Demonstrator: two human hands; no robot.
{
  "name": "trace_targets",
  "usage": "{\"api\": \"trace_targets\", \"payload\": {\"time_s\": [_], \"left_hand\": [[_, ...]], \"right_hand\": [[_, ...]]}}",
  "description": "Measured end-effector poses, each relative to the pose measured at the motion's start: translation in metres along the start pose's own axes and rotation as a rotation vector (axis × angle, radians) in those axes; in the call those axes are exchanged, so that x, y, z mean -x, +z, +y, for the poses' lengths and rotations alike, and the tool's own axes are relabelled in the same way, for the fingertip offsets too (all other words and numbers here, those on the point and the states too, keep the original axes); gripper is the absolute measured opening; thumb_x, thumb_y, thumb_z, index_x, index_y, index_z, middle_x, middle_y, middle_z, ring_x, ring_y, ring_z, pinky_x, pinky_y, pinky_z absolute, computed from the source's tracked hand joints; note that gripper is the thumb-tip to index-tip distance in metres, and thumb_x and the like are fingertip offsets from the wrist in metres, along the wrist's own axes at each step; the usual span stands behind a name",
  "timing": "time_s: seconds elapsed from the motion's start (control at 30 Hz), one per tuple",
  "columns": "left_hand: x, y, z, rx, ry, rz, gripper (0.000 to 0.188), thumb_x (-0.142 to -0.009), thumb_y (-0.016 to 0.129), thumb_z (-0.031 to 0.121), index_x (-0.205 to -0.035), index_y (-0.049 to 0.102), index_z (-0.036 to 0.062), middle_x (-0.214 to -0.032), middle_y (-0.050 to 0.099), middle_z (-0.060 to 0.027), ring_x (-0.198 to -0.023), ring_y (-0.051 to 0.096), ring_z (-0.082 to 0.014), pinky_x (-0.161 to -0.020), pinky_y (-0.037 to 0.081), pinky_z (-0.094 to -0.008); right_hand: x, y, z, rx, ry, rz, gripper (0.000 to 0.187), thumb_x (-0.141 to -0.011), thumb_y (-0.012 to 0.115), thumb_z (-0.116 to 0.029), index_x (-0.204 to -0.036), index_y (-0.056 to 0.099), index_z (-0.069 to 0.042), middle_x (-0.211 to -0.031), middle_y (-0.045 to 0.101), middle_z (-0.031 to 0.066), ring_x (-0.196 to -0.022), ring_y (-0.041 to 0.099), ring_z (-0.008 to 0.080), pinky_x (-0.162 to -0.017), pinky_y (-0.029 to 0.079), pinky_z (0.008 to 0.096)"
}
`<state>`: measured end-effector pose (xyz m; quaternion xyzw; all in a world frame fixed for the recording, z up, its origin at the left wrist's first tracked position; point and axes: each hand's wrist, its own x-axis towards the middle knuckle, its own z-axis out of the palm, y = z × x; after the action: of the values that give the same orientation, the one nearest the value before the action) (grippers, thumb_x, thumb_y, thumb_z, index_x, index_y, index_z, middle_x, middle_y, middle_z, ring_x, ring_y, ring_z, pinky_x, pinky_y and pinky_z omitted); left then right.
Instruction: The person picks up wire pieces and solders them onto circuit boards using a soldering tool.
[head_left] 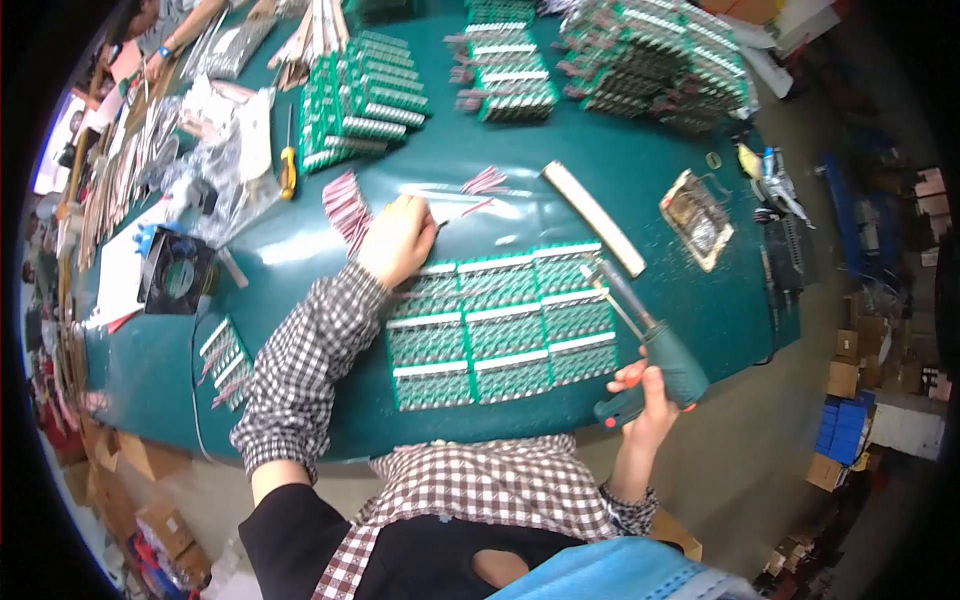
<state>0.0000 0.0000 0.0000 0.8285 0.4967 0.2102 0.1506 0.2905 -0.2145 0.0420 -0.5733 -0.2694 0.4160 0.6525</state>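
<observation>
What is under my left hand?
Red-and-white wires show beside your left hand, on the green table; whatever lies directly beneath the hand is covered.

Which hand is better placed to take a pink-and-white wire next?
Probably the left hand: it is close beside the pink-and-white wires. The right hand is farther away and holds the green handheld tool.

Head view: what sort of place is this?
Likely an electronics assembly workshop: there's a green soldering-gun-like tool, a grid of green circuit boards, and stacks of similar boards beyond it.
</observation>
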Motion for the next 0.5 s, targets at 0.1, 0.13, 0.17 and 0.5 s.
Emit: {"api": "trace_targets", "payload": {"time_s": [0.1,0.13,0.17,0.5], "left_hand": [[-0.001,0.007,0.015,0.139,-0.028,0.092,0.013,-0.077,0.059,0.009,-0.083,0.050,0.0021,-0.077,0.055,-0.0142,-0.072,0.056,-0.0312,-0.063,0.045,-0.0366],[-0.001,0.003,0.014,0.138,-0.031,0.092,0.012,-0.077,0.060,0.009,-0.083,0.051,0.0024,-0.077,0.055,-0.0138,-0.071,0.057,-0.0306,-0.063,0.045,-0.0359],[-0.002,-0.001,0.014,0.136,-0.036,0.091,0.012,-0.077,0.061,0.009,-0.083,0.053,0.0028,-0.078,0.056,-0.0134,-0.070,0.057,-0.0300,-0.062,0.045,-0.0352],[-0.003,-0.007,0.021,0.129,-0.117,0.108,0.010,-0.074,0.062,0.010,-0.079,0.056,0.0040,-0.079,0.058,-0.0127,-0.073,0.058,-0.0302,-0.063,0.046,-0.0371]], "right_hand": [[-0.015,-0.008,-0.012,0.015,-0.068,-0.011,0.036,-0.086,0.055,-0.016,-0.109,0.047,0.010,-0.072,0.055,0.0092,-0.065,0.057,0.0171,-0.051,0.055,0.0276],[-0.011,-0.006,-0.013,0.022,-0.058,0.012,0.035,-0.086,0.055,-0.016,-0.108,0.048,0.010,-0.072,0.055,0.0091,-0.064,0.058,0.0171,-0.051,0.055,0.0274],[-0.008,-0.003,-0.013,0.029,-0.045,0.035,0.034,-0.086,0.055,-0.016,-0.107,0.048,0.010,-0.071,0.055,0.0091,-0.063,0.058,0.0170,-0.050,0.055,0.0273],[-0.009,0.002,-0.018,0.000,-0.015,0.027,0.035,-0.083,0.060,-0.016,-0.105,0.050,0.010,-0.069,0.056,0.0095,-0.062,0.058,0.0166,-0.049,0.055,0.0272]]}}
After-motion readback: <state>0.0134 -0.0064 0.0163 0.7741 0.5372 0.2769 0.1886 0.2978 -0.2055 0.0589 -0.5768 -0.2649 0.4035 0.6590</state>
